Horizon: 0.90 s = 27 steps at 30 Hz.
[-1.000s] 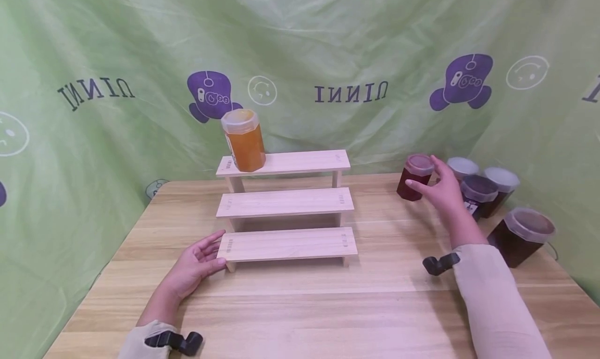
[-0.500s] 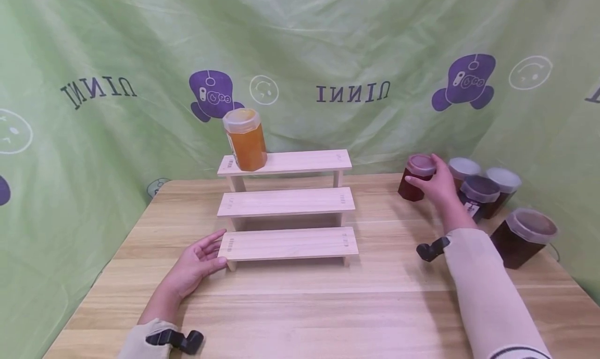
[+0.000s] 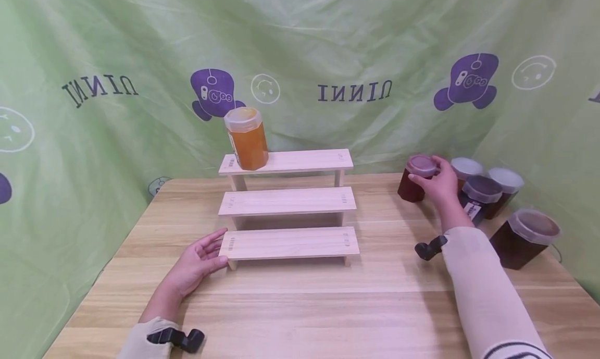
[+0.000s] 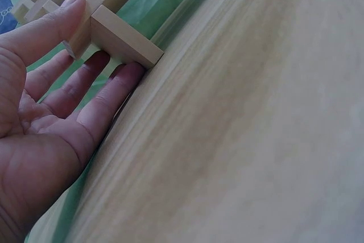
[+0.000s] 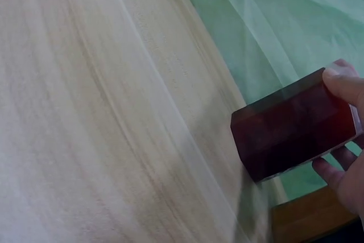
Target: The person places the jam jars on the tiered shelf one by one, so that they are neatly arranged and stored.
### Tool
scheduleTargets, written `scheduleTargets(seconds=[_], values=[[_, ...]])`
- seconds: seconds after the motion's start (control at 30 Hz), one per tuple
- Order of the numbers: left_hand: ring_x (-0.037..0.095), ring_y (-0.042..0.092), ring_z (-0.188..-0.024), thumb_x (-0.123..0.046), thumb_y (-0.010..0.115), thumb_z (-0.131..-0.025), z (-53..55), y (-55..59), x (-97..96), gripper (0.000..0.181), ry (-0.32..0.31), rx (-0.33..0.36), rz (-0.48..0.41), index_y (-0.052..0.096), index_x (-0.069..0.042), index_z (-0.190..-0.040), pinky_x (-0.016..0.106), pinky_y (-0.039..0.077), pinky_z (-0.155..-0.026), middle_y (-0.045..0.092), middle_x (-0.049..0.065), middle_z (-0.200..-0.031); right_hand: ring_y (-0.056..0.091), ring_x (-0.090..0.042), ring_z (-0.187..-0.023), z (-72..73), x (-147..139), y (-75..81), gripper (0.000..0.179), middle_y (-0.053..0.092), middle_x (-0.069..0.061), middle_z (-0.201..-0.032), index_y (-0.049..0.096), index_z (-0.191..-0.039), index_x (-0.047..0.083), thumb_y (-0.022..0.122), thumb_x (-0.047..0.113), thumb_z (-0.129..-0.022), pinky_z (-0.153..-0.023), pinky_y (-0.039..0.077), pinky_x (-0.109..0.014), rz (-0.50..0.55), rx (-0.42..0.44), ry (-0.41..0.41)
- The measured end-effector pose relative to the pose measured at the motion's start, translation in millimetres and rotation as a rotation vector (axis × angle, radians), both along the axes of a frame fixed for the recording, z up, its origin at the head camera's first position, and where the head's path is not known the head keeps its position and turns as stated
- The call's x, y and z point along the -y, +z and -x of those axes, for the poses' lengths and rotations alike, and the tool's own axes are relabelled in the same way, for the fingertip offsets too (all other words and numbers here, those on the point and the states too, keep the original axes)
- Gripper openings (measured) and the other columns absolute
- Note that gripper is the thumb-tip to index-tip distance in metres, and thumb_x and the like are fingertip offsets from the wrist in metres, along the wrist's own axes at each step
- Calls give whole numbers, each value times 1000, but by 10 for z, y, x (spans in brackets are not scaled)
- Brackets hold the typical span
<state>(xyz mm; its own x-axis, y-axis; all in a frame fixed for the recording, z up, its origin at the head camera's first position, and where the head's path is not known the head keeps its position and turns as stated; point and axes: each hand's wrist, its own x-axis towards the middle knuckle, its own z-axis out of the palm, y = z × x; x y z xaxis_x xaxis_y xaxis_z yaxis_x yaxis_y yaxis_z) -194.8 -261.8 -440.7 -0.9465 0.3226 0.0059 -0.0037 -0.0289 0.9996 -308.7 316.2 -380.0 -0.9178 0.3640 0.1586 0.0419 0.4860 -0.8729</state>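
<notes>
My right hand [image 3: 442, 188] grips a dark red jar [image 3: 411, 186] with a pale lid, near the table's back right. In the right wrist view, thumb and fingers hold the lid end of this jar [image 5: 290, 132]; whether its base touches the table I cannot tell. At the centre left, my left hand [image 3: 189, 270] holds the left end of the lowest step of a three-step wooden display stand [image 3: 288, 244]. The left wrist view has the thumb on the step's edge and the fingertips against its leg [image 4: 125, 38]. An orange jar [image 3: 250, 148] stands on the top step's left end.
Close to my right hand stand a purple jar [image 3: 473, 202], a white-lidded jar [image 3: 466, 167] and another pale-lidded jar [image 3: 505, 179]. A larger dark jar [image 3: 520, 244] is nearer, by the table's right edge. Green printed cloth [image 3: 300, 46] hangs behind the wooden table [image 3: 300, 317].
My right wrist and forearm have shifted left and slightly forward, while the red jar stays in nearly the same place. My left hand keeps its position at the stand.
</notes>
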Motion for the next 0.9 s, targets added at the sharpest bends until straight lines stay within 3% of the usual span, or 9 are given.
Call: scheduleTargets(seconds=[0.23, 0.47, 0.9], values=[[14, 62, -109, 8, 65, -86, 8, 1, 15, 79, -7, 3, -4, 20, 7, -151, 30, 54, -91, 58, 1, -124, 41, -37, -133, -33, 24, -27, 91, 36, -23, -149, 26, -154, 7, 79, 28, -82, -109, 39, -46, 12, -26, -23], [15, 62, -109, 9, 65, -86, 3, 0, 6, 79, -13, -7, -12, 20, 9, -150, 30, 54, -90, 58, 3, -124, 39, -40, -133, -12, 9, -75, 96, 34, -25, -150, 24, -155, 8, 82, 24, -80, -110, 36, -49, 5, -43, 10], [16, 62, -109, 10, 64, -86, -6, 8, -9, 77, -4, -7, -17, 21, 9, -150, 29, 53, -91, 56, 9, -126, 44, -34, -131, -71, 126, -121, 93, 41, -20, -148, 33, -153, 14, 85, 26, -76, -110, 37, -44, 62, -48, -67]])
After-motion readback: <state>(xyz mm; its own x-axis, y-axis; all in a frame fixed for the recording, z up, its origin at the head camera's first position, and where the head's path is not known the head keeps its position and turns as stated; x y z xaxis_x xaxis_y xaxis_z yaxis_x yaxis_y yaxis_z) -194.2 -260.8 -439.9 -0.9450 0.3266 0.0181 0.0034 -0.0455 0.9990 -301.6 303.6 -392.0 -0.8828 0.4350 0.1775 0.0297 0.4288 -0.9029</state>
